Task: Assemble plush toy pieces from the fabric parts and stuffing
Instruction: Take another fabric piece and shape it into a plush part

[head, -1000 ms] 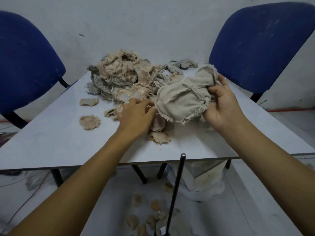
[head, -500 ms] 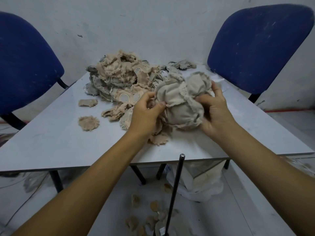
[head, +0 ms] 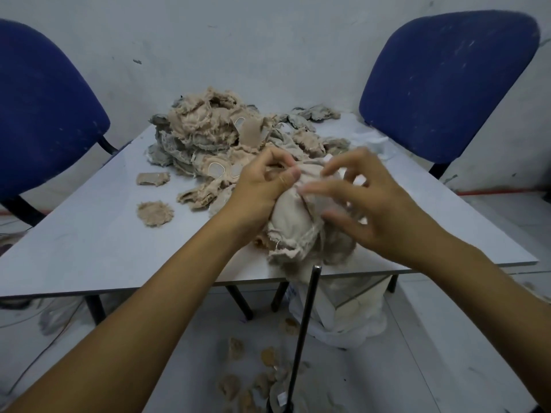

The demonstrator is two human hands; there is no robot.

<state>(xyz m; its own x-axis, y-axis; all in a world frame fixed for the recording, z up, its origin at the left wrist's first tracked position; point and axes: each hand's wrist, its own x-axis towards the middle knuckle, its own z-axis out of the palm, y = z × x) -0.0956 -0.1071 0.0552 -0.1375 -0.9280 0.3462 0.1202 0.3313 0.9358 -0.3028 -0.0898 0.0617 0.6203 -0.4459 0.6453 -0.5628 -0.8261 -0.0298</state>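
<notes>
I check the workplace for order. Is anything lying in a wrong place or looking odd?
Yes. Several tan fabric pieces lie on the floor under the table, away from the fabric pile on top. They look dropped. Both hands work the beige plush shell at the table's near edge.

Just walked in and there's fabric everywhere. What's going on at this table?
A person is working a beige plush shell at the near edge of the grey table. The left hand pinches the fabric near its top, while the right hand, blurred, has its fingers spread over the other side. A heap of cut fabric pieces sits further back on the table, and more scraps lie on the floor.
</notes>
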